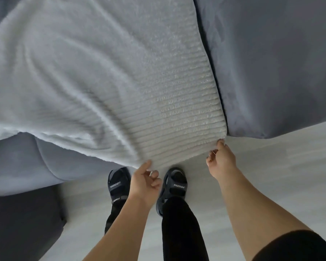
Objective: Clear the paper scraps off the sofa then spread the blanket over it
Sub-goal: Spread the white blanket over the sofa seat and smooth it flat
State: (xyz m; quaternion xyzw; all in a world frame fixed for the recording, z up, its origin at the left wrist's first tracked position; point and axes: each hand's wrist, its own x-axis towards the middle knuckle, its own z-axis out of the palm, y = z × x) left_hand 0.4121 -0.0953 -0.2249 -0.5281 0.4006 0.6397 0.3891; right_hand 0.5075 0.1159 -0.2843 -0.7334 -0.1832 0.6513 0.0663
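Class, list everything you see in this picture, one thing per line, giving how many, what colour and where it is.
blanket: one, white, ribbed near its front edge, lying rumpled over the sofa seat
sofa: one, grey-blue, under the blanket, bare at right and lower left
floor: one, pale grey, in front of the sofa
dark block: one, dark grey, lower left on the floor; what it is cannot be told
sandals: two, dark blue with white lettering, on the floor below the blanket's edge
trouser legs: two, black, above the sandals
sleeve: one, black, bottom right corner
left hand: one, pinching the blanket's front edge
right hand: one, pinching the blanket's front right corner
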